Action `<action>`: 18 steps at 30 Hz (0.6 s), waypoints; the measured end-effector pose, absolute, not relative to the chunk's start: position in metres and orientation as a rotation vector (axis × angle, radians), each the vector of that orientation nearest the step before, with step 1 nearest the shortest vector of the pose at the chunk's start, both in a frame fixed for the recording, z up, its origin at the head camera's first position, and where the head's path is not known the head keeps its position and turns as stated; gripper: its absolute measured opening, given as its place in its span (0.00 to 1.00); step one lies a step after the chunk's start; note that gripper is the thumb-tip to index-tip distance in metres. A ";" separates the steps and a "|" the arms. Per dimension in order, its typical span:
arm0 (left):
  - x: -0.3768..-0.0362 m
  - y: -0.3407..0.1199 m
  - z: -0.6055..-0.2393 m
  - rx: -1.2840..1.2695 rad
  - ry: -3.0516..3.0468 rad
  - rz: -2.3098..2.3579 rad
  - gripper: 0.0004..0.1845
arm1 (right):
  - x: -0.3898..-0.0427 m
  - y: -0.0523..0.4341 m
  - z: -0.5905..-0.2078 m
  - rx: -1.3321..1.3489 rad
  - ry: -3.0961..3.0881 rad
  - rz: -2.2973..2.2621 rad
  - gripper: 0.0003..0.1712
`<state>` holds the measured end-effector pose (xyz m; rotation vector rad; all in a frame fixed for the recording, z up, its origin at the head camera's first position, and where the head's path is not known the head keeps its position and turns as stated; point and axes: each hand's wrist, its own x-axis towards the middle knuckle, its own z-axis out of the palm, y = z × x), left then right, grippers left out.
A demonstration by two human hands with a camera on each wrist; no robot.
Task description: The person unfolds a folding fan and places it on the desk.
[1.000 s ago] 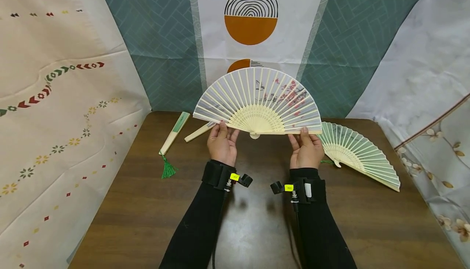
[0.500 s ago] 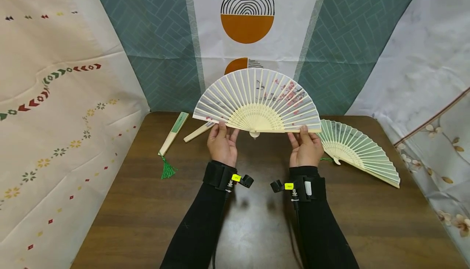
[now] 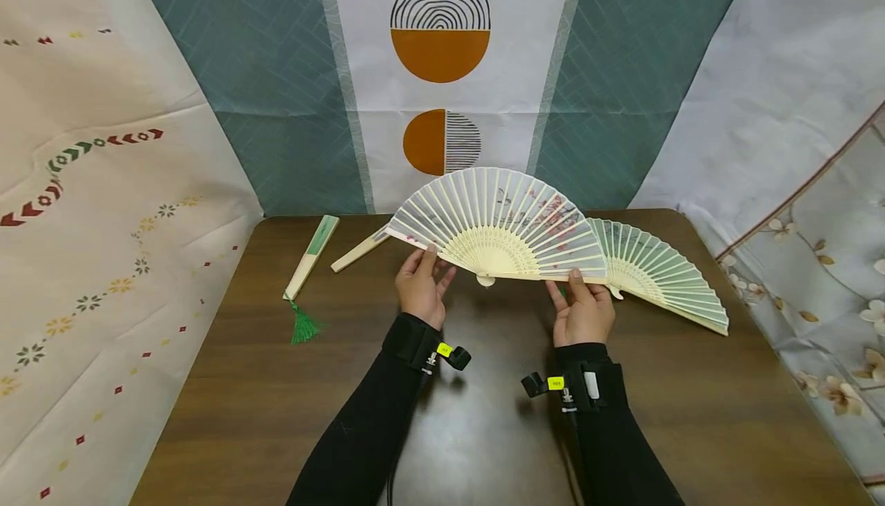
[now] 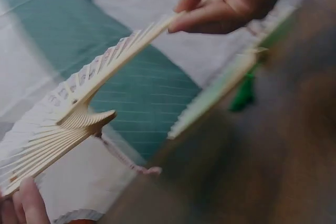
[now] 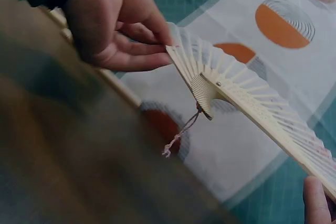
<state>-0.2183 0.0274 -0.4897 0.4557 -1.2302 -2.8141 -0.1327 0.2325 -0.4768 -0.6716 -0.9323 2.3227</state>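
Both hands hold a spread white paper fan (image 3: 499,223) with bamboo ribs and a red flower painting just above the brown table (image 3: 276,398). My left hand (image 3: 420,289) pinches its left outer rib. My right hand (image 3: 583,311) pinches the right outer rib near the end. The right wrist view shows the fan (image 5: 236,90) edge-on. There, the left hand (image 5: 113,24) pinches one end, and a thin cord (image 5: 181,132) hangs from the pivot. The left wrist view also shows the fan (image 4: 79,111) edge-on.
A spread green fan (image 3: 660,276) lies on the table at the right, partly behind the white one. A folded green fan (image 3: 314,253) with a green tassel (image 3: 302,328) and another folded fan (image 3: 356,253) lie at the back left. Patterned cloths hang around the table.
The white fan has come down and tilted flatter toward the table, shifting a little right so it overlaps the green fan. Both hands keep their hold.
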 end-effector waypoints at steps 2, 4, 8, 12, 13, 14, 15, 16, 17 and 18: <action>-0.216 0.026 -0.493 0.448 -1.315 -2.827 0.06 | -0.124 0.236 -0.482 -0.691 -0.931 2.338 0.13; -0.214 0.024 -0.496 0.453 -1.394 -2.858 0.06 | -0.114 0.241 -0.487 -0.713 -0.914 2.349 0.13; -0.208 0.025 -0.502 0.475 -1.588 -2.924 0.02 | -0.088 0.251 -0.497 -0.751 -0.863 2.341 0.12; -0.205 0.028 -0.508 0.453 -1.769 -2.961 0.02 | -0.061 0.262 -0.505 -0.811 -0.845 2.347 0.09; -0.205 0.029 -0.510 0.446 -1.815 -2.962 0.03 | -0.054 0.264 -0.507 -0.832 -0.850 2.351 0.09; -0.205 0.030 -0.512 0.439 -1.860 -2.958 0.04 | -0.047 0.267 -0.509 -0.853 -0.858 2.356 0.09; -0.205 0.032 -0.515 0.436 -1.900 -2.954 0.05 | -0.041 0.269 -0.511 -0.870 -0.867 2.360 0.11; -0.205 0.033 -0.517 0.430 -1.938 -2.948 0.07 | -0.035 0.272 -0.513 -0.888 -0.883 2.364 0.12; -0.205 0.034 -0.518 0.426 -1.978 -2.941 0.07 | -0.029 0.274 -0.514 -0.905 -0.897 2.365 0.13; -0.204 0.035 -0.520 0.424 -2.018 -2.936 0.08 | -0.024 0.276 -0.516 -0.917 -0.913 2.368 0.15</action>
